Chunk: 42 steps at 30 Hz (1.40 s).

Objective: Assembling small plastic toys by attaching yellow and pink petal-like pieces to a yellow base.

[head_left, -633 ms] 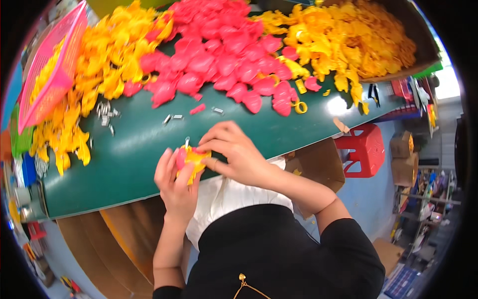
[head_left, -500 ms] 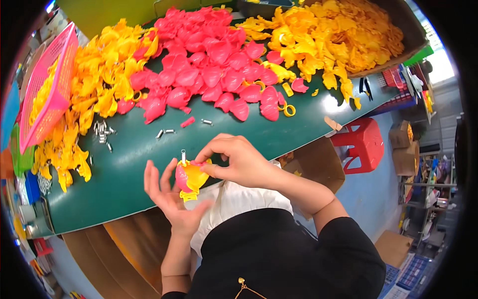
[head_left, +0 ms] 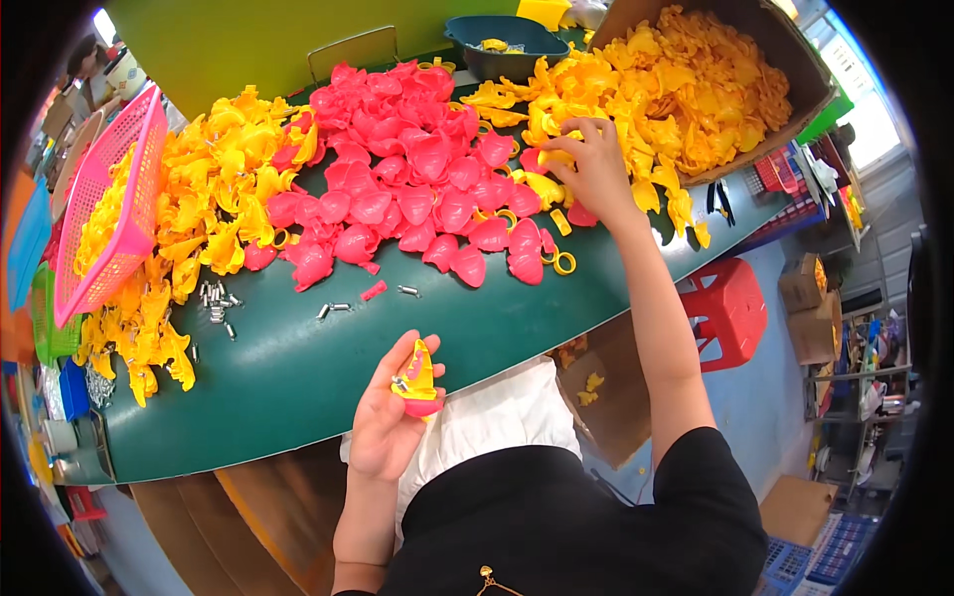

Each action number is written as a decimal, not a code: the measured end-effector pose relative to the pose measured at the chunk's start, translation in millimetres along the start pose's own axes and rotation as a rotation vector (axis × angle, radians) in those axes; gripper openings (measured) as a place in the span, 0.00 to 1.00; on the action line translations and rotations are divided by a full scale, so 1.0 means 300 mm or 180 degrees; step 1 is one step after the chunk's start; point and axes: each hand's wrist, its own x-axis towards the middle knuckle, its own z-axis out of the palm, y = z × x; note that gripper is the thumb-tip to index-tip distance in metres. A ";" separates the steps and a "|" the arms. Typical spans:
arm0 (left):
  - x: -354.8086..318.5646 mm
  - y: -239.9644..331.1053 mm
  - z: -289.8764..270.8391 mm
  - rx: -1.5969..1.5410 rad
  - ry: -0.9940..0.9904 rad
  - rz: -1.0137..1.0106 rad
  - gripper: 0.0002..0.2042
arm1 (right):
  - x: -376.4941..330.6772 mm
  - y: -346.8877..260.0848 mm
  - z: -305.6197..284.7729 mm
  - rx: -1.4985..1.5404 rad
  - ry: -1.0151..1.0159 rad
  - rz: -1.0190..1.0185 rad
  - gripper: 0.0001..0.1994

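Observation:
My left hand (head_left: 386, 427) is above the table's near edge, its fingers curled around a yellow and pink plastic piece (head_left: 418, 377). A small metal part shows on that piece's left side. My right hand (head_left: 594, 171) is stretched out over the right-hand heap of yellow plastic parts (head_left: 646, 94). Its thumb and index finger are apart with a gap between them, and nothing shows in them; the other fingertips are close above the yellow parts. Left of this hand spreads a heap of pink plastic shells (head_left: 427, 154).
On the green table (head_left: 288, 387) lie small metal cylinders (head_left: 217, 303) and a yellow ring (head_left: 564, 263). More yellow parts (head_left: 219, 179) heap up at left beside a tilted pink basket (head_left: 119, 223). A cardboard box (head_left: 765, 60) and a dark bowl (head_left: 507, 50) stand behind. A red stool (head_left: 735, 313) is at right.
My right hand has let go of the yellow and pink piece and moved far out to the yellow heap. My left hand has turned and closed around the piece.

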 end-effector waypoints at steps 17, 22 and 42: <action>-0.014 0.017 -0.031 -0.0231 0.0117 0.0110 0.38 | 0.034 -0.136 -0.065 0.0848 0.0488 -0.0100 0.10; -0.036 0.028 -0.056 -0.0029 0.0232 0.0388 0.39 | -0.161 -0.518 -0.088 0.0502 0.0201 -0.1231 0.15; -0.059 0.042 -0.050 0.0869 0.0536 0.0667 0.38 | -0.331 -0.504 -0.054 0.1842 -0.1290 -0.1191 0.26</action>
